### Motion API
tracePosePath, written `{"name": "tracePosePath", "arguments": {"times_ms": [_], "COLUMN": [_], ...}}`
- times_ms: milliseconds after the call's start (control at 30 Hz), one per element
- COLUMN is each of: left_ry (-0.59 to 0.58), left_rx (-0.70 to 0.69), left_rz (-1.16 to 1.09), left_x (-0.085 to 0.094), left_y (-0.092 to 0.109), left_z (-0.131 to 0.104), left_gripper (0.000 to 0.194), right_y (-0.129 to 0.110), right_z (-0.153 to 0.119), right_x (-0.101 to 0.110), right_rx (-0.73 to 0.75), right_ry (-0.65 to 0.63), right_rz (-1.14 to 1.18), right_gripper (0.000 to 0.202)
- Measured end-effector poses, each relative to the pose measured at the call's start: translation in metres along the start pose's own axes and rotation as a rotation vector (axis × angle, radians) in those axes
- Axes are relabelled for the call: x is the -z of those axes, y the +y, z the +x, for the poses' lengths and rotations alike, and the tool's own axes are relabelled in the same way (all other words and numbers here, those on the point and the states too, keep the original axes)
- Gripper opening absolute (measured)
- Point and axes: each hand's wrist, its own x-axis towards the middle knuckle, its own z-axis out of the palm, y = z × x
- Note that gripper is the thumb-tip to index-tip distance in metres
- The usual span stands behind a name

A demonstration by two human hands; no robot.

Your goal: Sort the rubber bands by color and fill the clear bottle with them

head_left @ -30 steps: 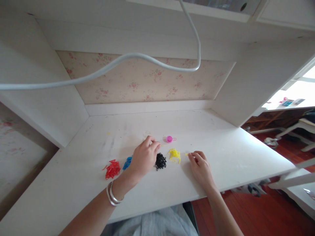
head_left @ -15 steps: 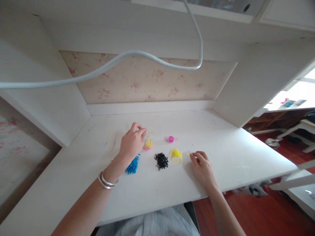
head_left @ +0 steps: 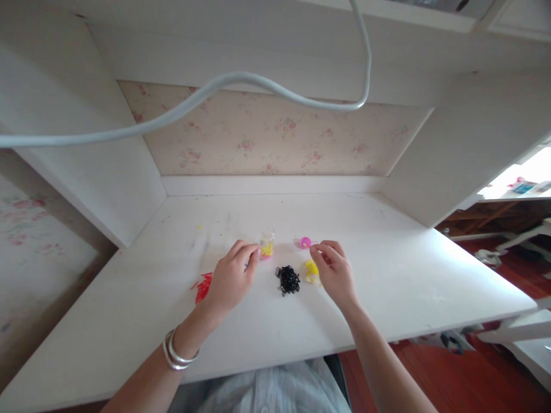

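My right hand [head_left: 336, 275] is raised over the yellow pile, thumb and fingertips pinching a small yellow rubber band [head_left: 306, 245]. My left hand [head_left: 232, 275] has its thumb and fingers pressed together just left of a small clear jar [head_left: 267, 234]; what they hold, if anything, I cannot make out. Yellow bands lie in the jar's pink-bottomed base. Between my hands sits a heap of black rubber bands [head_left: 288, 280]. Partly under my right hand is the heap of yellow rubber bands [head_left: 311, 271]. Red rubber bands [head_left: 204, 288] show beside my left wrist. My left hand almost wholly covers the blue heap.
A small pink round lid or cup [head_left: 305, 242] with a tab lies behind the yellow heap. The white desk [head_left: 275, 330] is closed in by side panels and a back wall. A white cable [head_left: 241, 78] hangs across the upper view.
My right hand has moved left and away from me with the yellow band, toward the pink piece. My left hand has dropped from beside the jar's top, uncovering red bands and hiding the blue ones.
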Motion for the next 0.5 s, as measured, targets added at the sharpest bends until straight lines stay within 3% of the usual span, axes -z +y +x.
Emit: {"name": "tracePosePath", "arguments": {"times_ms": [200, 500], "left_ry": [-0.111, -0.157], "left_rx": [0.067, 0.07], "left_rz": [-0.066, -0.061], "left_x": [-0.014, -0.014], "left_y": [-0.009, -0.01], "left_z": [-0.019, -0.023], "left_gripper": [0.024, 0.025], "right_y": [-0.046, -0.053], "right_z": [0.031, 0.045], "right_x": [-0.035, -0.063], "right_rx": [0.156, 0.238], "right_ry": [-0.08, -0.139], "right_rz": [-0.016, -0.147], "right_gripper": [0.027, 0.027]}}
